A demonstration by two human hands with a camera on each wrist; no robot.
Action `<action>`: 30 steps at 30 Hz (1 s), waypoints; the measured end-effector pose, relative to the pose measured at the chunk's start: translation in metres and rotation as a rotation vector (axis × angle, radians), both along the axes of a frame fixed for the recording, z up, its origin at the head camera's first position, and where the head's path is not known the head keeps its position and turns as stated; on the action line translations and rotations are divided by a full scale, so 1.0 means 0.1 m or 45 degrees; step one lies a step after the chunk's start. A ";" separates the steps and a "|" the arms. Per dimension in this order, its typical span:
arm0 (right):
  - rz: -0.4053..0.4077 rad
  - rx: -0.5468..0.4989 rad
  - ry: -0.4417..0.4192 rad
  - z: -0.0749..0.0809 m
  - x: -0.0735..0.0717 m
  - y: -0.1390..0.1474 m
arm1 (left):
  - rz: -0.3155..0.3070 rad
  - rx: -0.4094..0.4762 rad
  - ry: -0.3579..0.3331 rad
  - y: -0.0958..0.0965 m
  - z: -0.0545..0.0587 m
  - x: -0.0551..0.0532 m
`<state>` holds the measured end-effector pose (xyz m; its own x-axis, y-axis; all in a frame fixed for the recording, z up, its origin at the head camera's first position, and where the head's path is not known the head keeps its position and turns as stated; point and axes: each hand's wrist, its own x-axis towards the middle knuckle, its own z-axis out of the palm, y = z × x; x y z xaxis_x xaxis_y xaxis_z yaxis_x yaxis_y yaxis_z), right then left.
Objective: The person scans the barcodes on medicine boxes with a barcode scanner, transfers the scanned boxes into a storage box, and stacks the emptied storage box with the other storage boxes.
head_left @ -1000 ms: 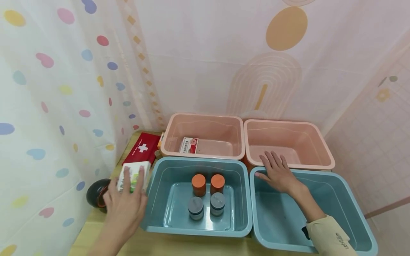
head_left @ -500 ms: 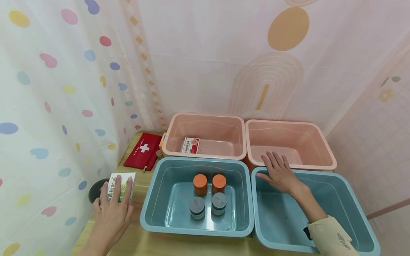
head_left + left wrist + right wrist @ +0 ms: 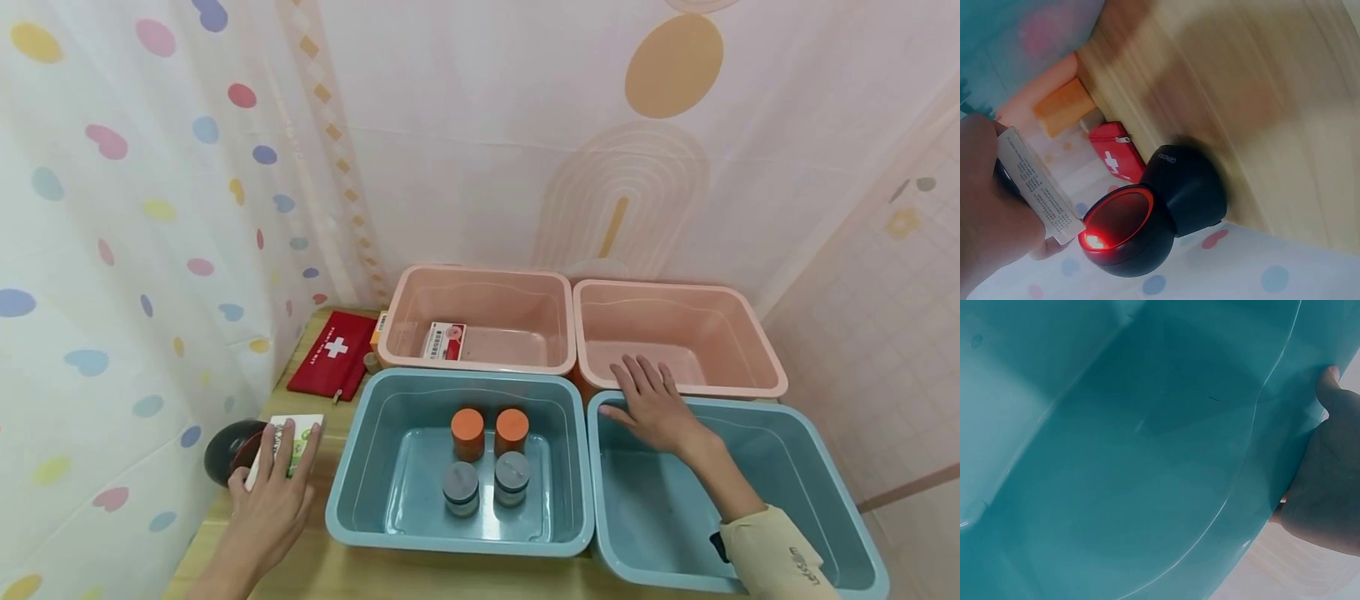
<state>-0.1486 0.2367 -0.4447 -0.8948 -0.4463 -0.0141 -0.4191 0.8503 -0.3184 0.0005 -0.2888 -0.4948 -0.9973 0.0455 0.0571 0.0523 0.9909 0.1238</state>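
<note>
The white box (image 3: 1040, 187) is pinched in our left hand (image 3: 266, 504), beside the black, red-lit device (image 3: 1188, 190). Rightward, four jars (image 3: 468, 437) stand in a blue bin (image 3: 411, 504); our right hand (image 3: 654, 410), fingers extended, rests over the next bin's rim (image 3: 720, 402).

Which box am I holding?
The green-printed white box, in your left hand; the red-printed white box lies inside a pink plastic tub, the orange box outside.

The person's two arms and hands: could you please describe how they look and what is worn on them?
The right hand is bare; its arm has a pale cream sleeve with small dark lettering, too small to read surely. A small black piece shows at the cuff. The left hand is bare too, with no sleeve in view.
</note>
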 end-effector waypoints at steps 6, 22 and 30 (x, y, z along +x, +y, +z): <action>0.007 0.003 -0.003 -0.01 -0.01 -0.04 | 0.039 0.034 0.009 -0.01 0.06 -0.02; 0.015 -0.006 0.015 0.01 0.04 0.03 | -0.137 0.259 0.195 0.96 1.12 -1.17; 0.005 0.025 0.008 0.03 0.17 0.03 | -0.207 0.243 -0.052 1.38 1.10 -1.93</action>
<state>-0.1317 0.2397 -0.4417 -0.8931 -0.4494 -0.0174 -0.4243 0.8547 -0.2990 -0.1928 -0.1505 -0.3848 -0.9795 0.1975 0.0396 0.1998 0.9285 0.3129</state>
